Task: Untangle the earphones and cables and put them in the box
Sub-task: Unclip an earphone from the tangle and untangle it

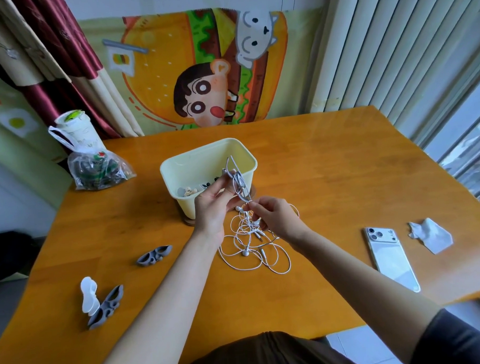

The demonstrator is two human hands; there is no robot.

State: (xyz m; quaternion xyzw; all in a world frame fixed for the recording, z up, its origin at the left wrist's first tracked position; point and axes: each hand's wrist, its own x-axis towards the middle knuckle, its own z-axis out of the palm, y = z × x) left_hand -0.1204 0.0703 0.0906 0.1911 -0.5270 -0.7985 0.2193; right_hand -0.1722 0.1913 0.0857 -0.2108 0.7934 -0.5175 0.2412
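1. The left hand, in the middle of the frame, has its fingers curled round a small looped bundle of pale cord. It holds the bundle up in front of the near wall of the box.
2. The right hand, just to the lower right, pinches a strand hanging from that bundle between thumb and forefinger. Its other fingers are loosely bent, and I cannot make out anything in them.
3. Below the hands lies a tangle of white earphones, spread in loose overlapping loops on the table. Its upper cords rise towards the right hand.
4. The box stands open at centre frame, just above the tangle. A few small items lie on its floor, too small to tell apart.
5. The cord looks very light, limp and smooth. It probably will not keep a shape, so the wound loops are likely to spring apart if the fingers slacken. Pinching across the bundle's waist seems the safest hold.
6. For the tangle, the best place to take hold is likely a free end, at a plug or an earbud, and to feed it back through the loops. Tugging at mid-cord could tighten the knots, and the thin joints at buds and plugs look the easiest to damage.
7. Grey clips at lower left and a phone at lower right lie well apart from the tangle.
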